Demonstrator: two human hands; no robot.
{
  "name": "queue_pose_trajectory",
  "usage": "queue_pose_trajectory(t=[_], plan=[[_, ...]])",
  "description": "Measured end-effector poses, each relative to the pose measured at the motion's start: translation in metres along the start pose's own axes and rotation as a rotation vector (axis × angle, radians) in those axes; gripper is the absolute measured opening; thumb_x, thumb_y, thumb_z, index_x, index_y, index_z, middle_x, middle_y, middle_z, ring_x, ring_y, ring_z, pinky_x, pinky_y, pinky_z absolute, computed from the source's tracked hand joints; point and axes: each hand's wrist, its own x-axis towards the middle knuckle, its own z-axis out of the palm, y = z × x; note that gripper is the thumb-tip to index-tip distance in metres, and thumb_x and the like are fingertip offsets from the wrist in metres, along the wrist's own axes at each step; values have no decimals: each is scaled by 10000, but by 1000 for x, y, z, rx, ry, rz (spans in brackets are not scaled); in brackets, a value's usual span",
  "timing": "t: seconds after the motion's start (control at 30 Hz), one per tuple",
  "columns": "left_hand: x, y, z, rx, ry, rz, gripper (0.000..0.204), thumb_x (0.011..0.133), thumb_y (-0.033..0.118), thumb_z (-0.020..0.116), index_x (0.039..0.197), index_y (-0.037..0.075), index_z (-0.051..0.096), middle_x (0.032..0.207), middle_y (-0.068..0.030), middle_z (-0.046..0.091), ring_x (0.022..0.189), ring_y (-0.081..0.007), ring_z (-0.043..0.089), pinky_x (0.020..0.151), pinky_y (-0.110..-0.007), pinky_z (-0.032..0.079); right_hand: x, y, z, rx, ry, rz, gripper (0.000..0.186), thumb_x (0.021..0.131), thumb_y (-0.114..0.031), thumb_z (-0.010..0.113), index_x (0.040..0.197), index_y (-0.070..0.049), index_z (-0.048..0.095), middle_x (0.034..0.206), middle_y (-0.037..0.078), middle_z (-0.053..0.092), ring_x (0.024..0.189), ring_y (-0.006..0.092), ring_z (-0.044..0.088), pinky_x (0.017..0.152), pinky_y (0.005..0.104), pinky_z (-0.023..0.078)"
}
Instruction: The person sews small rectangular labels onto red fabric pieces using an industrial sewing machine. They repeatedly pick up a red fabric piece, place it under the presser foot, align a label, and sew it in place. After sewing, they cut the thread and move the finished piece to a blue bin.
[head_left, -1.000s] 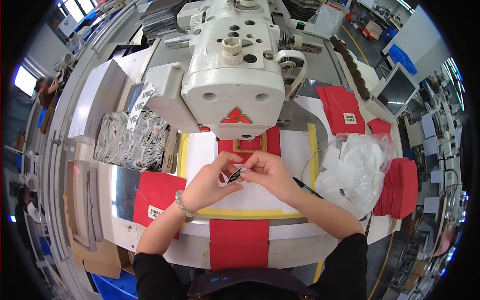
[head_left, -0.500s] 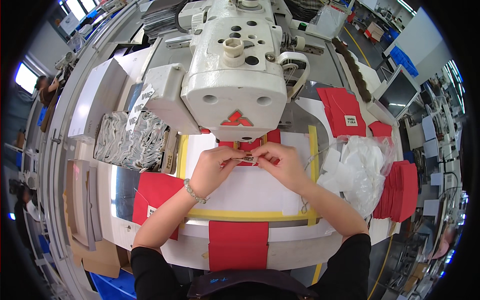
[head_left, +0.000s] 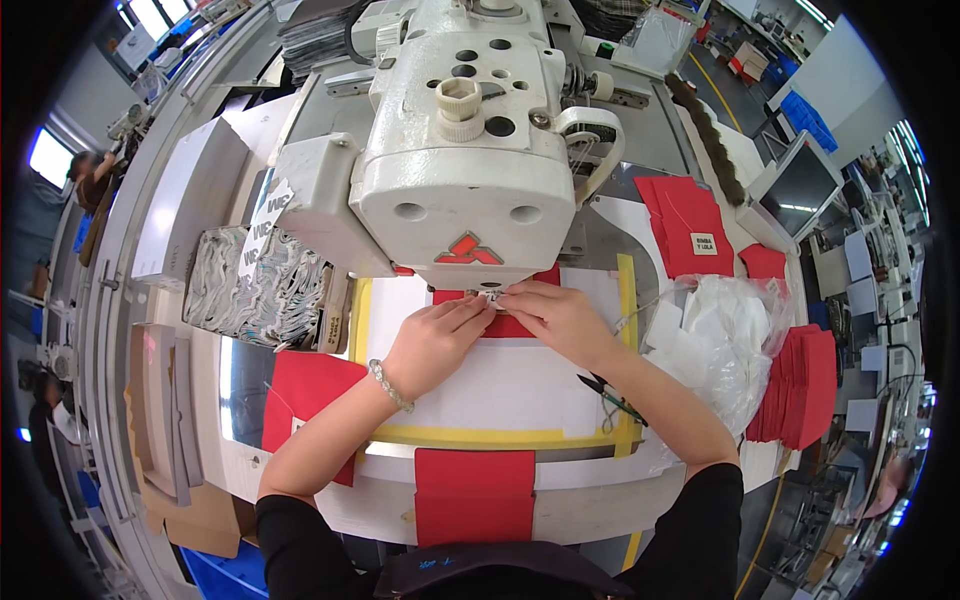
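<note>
My left hand (head_left: 435, 342) and my right hand (head_left: 562, 322) meet under the head of a white sewing machine (head_left: 465, 200). Between their fingertips is a small pale label (head_left: 492, 296), mostly hidden by the fingers. Both hands are closed, pinching the label's edges and pressing it down on a red fabric piece (head_left: 518, 326). That fabric lies on a white sheet (head_left: 480, 385) edged with yellow tape. Thread snips (head_left: 612, 395) with dark blades rest beside my right forearm.
At left stand an open box of folded labels (head_left: 265, 290) and a labelled red piece (head_left: 310, 395). A folded red piece (head_left: 475, 495) hangs over the front edge. On the right are a clear plastic bag (head_left: 715, 340), red stacks (head_left: 795, 385) and a small screen (head_left: 798, 190).
The label has gone from being held up between both hands to lying against the red fabric, slightly farther in. My fingers have flattened over it. More of the snips shows beside my right forearm.
</note>
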Motion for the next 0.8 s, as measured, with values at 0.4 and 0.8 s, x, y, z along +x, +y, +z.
queue_pose_trajectory(t=[0.4, 0.8], plan=[[-2, 4, 2, 175, -56, 133, 349, 790, 192, 681, 1088, 11, 667, 1108, -148, 671, 1058, -260, 639, 890, -356, 529, 7, 11, 1, -170, 0, -171, 110, 816, -81, 674, 924, -82, 701, 1069, 58, 699, 953, 188, 639, 881, 349, 409], [-1, 17, 2, 254, -132, 42, 508, 781, 296, 709, 1200, 23, 617, 1183, -161, 649, 1137, -272, 595, 980, -424, 442, 10, 10, 1, -225, 21, -140, 117, 809, -132, 683, 922, -123, 710, 1028, -12, 686, 976, 157, 570, 862, 345, 338]])
